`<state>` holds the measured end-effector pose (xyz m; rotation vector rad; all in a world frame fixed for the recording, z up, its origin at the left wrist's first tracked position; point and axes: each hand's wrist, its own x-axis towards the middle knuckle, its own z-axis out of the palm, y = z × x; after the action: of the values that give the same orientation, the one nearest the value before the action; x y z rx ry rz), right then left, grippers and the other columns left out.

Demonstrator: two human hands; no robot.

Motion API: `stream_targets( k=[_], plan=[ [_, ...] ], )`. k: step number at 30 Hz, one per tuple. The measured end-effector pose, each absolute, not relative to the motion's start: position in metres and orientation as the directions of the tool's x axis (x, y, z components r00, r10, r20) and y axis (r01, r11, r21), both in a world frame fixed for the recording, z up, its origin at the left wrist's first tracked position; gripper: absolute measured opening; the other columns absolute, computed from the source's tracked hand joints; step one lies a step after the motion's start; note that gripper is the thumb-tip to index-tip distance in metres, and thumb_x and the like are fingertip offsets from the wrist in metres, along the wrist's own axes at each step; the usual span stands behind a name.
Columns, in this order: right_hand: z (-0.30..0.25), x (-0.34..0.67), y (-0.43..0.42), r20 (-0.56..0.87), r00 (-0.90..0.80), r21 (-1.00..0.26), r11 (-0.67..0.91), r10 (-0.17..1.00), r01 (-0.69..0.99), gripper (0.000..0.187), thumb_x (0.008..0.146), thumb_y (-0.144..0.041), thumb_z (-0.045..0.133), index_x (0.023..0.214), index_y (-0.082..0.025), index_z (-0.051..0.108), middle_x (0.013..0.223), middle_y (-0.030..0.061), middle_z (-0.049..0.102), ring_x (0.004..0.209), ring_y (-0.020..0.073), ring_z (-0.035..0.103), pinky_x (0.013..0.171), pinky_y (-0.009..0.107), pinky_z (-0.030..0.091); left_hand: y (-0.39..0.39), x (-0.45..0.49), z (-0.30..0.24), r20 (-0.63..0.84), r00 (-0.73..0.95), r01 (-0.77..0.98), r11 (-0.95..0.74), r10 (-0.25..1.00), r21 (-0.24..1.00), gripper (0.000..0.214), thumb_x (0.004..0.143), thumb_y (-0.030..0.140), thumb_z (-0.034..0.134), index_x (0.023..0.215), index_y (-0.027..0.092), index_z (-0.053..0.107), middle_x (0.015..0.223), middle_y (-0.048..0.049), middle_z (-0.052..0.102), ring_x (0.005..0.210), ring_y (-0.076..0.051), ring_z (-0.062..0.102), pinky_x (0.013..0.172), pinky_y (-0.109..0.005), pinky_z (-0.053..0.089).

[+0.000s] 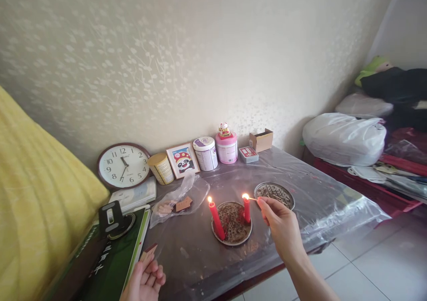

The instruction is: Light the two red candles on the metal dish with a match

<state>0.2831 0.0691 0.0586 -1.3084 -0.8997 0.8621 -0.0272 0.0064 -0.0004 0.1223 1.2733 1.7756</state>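
Observation:
Between its thumb and fingers my right hand (pixel 279 223) pinches a thin matchstick (pixel 253 198). The match's far end meets the flame on top of the right red candle (pixel 247 210). A taller red candle (pixel 217 221), also lit, leans slightly on the left. Both stand on a round metal lid (pixel 232 242) with a stained, patterned surface. Low at the left, my left hand (pixel 147 279) is curled palm up and holds a small matchbox (pixel 149 253) by thumb and fingers.
Behind the lid with candles is a second round lid (pixel 291 198) with used matches. A plastic bag (pixel 160 212) with matchboxes lies left. A clock (pixel 124 166), cans, a picture frame (pixel 183 160) and a cardboard box (pixel 261 140) line the wall. Plastic film covers the table (pixel 187 265).

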Motion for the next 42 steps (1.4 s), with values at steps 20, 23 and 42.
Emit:
stream_targets(
  k=[20,23,42],
  plan=[
    [0.0557,0.2811,0.0739,0.034,0.421,-0.996,0.067,0.906,-0.064,0.034,0.073,-0.048,0.070,0.084,-0.016,0.071,0.052,-0.0062,0.047,0.049,0.0114,0.039,0.049,0.024,0.028,0.0077,-0.0288,-0.0010,-0.421,-0.570,-0.615,-0.027,0.706,0.788,0.047,0.035,0.051,0.086,0.062,0.016,0.070,0.053,-0.0010,0.059,0.051,-0.015,0.053,0.042,-0.026,0.049],
    [0.0564,0.2809,0.0734,0.039,0.422,-0.995,0.075,0.906,-0.069,0.034,0.075,-0.048,0.069,0.085,-0.016,0.071,0.052,-0.0061,0.046,0.049,0.0112,0.038,0.050,0.024,0.028,0.0070,-0.0300,-0.0016,-0.433,-0.576,-0.617,-0.022,0.693,0.786,0.047,0.035,0.052,0.085,0.061,0.016,0.069,0.052,-0.0012,0.059,0.051,-0.016,0.053,0.042,-0.027,0.049],
    [0.0625,0.2862,0.0727,0.029,0.468,-0.979,0.119,0.883,-0.164,0.028,0.075,-0.043,0.071,0.075,-0.015,0.068,0.051,-0.0060,0.044,0.049,0.0089,0.036,0.047,0.022,0.028,0.0062,-0.0294,-0.0001,-0.428,-0.566,-0.621,-0.022,0.704,0.784,0.047,0.032,0.051,0.086,0.060,0.016,0.070,0.052,-0.0021,0.061,0.051,-0.016,0.055,0.041,-0.025,0.050]
  ],
)
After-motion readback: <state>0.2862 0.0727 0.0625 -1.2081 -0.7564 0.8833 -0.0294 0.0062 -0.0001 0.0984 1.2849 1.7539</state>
